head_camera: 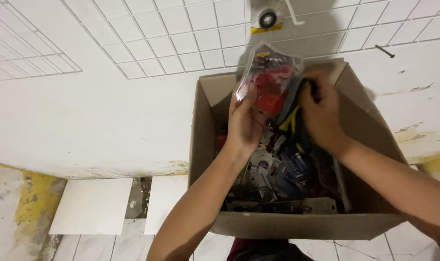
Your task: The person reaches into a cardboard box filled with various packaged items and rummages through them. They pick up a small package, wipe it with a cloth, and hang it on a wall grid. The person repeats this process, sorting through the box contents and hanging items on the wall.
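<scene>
Hands [244, 121] [321, 113] — blister pack [271, 77] (over crowded box [200, 140])

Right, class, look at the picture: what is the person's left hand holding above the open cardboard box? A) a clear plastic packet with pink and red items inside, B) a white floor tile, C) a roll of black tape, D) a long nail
A: the left hand grips a clear plastic packet showing pink and red contents, raised over the cardboard box, while the right hand reaches in beside it.
</scene>
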